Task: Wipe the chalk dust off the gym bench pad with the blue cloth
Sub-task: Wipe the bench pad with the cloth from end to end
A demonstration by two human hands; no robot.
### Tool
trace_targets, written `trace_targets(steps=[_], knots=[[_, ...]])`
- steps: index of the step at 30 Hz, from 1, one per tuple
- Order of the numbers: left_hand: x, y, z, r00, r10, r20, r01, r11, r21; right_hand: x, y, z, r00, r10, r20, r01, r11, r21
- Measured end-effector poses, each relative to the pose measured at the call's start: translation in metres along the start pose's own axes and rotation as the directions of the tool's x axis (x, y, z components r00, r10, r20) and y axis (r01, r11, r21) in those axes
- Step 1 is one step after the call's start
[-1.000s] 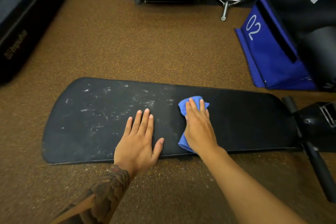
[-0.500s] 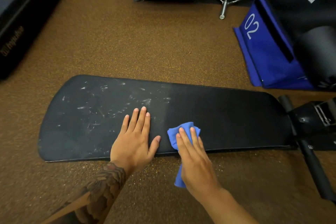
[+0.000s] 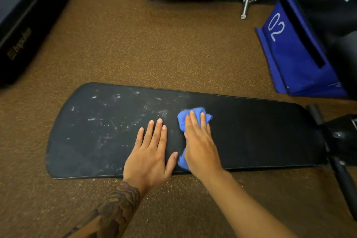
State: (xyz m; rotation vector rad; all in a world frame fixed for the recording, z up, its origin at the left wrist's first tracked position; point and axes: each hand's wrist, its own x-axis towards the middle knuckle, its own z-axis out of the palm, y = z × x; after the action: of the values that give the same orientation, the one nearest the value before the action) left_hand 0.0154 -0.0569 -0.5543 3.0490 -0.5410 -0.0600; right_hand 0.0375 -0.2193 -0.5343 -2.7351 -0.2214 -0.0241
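Right hand (image 3: 201, 147), fingers straight, presses blue cloth (image 3: 182, 119) onto middle of bench pad (image 3: 260, 135). Left hand (image 3: 149, 157) lies flat just beside it, fingers extended. Chalk dust (image 3: 108, 120) covers pad's left half.

Blue cloth (image 3: 194, 117), white-smeared black bench pad (image 3: 251, 131), speckled brown floor (image 3: 154, 48)

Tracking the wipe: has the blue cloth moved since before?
Yes. The blue cloth slid from the near edge of the pad toward its far edge.

Black bench pad (image 3: 260, 133), chalk dust (image 3: 108, 120) at left, blue cloth (image 3: 183, 118) mid-pad
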Motion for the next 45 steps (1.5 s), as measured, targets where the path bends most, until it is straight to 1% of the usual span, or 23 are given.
trace_targets(steps=[2,3,6,8,10,13,16,19,21,25,27,28,29,31,35,37,41,45], knots=[[0.0,-0.001,0.0,1.0,-0.003,0.009,0.004,1.0,-0.007,-0.032,0.008,-0.002,0.996,-0.086,-0.01,0.086,0.996,-0.032],[0.001,0.0,-0.001,1.0,-0.004,0.014,0.004,1.0,-0.011,-0.044,0.014,-0.004,0.995,-0.104,-0.007,0.103,0.993,-0.05],[0.002,0.0,0.0,1.0,-0.006,0.013,0.007,1.0,-0.014,-0.054,0.034,-0.013,0.995,-0.098,0.004,0.098,0.993,-0.065],[0.001,0.0,-0.001,1.0,-0.008,0.013,0.008,1.0,-0.023,-0.04,0.045,-0.015,0.999,-0.041,0.0,0.041,0.998,-0.052],[0.001,0.0,0.0,1.0,-0.007,0.012,0.007,1.0,-0.022,-0.013,0.054,-0.014,0.999,0.048,-0.002,-0.048,0.998,-0.033],[0.003,-0.001,0.001,1.0,-0.005,0.012,0.005,1.0,-0.014,0.042,0.059,-0.012,0.983,0.175,-0.048,-0.178,0.982,-0.068],[0.002,0.0,0.0,1.0,-0.007,0.021,0.007,1.0,-0.01,0.09,0.05,-0.011,0.971,0.226,-0.083,-0.234,0.967,-0.101],[0.001,0.001,-0.001,1.0,-0.018,0.026,0.018,1.0,-0.001,0.111,0.032,-0.009,0.982,0.188,-0.02,-0.189,0.976,-0.112],[0.001,0.001,-0.002,0.999,-0.019,0.027,0.019,1.0,0.003,0.106,0.028,-0.01,0.993,0.12,0.019,-0.118,0.989,-0.087],[0.001,0.001,0.0,0.999,-0.014,0.034,0.014,1.0,-0.002,0.054,0.027,-0.018,0.991,-0.1,0.087,0.099,0.995,0.018],[0.0,0.001,0.001,0.999,-0.013,0.03,0.013,1.0,-0.008,0.021,0.033,-0.022,0.98,-0.178,0.086,0.179,0.984,0.003],[0.0,0.0,0.001,0.999,-0.012,0.031,0.012,1.0,-0.011,0.01,0.038,-0.024,0.978,-0.19,0.089,0.193,0.981,-0.023],[0.0,0.0,0.001,1.0,-0.01,0.029,0.01,1.0,-0.013,0.005,0.044,-0.025,0.979,-0.181,0.093,0.185,0.982,-0.036],[0.0,0.0,0.0,1.0,-0.007,0.021,0.007,1.0,-0.011,0.014,0.051,-0.027,0.99,-0.111,0.088,0.114,0.993,-0.03],[0.001,0.0,0.0,1.0,-0.005,0.012,0.006,1.0,-0.015,0.075,0.049,-0.023,0.997,0.072,0.038,-0.069,0.994,-0.088],[0.001,0.0,0.0,1.0,-0.004,0.012,0.004,1.0,-0.015,0.106,0.041,-0.019,0.99,0.134,0.032,-0.129,0.983,-0.128],[0.001,0.001,0.0,1.0,-0.003,0.02,0.004,1.0,-0.017,0.121,0.022,-0.006,0.996,0.089,0.025,-0.085,0.99,-0.116],[0.0,0.0,0.0,1.0,-0.002,0.025,0.003,1.0,-0.018,0.069,0.015,-0.002,0.997,-0.068,0.027,0.068,0.998,0.005]])
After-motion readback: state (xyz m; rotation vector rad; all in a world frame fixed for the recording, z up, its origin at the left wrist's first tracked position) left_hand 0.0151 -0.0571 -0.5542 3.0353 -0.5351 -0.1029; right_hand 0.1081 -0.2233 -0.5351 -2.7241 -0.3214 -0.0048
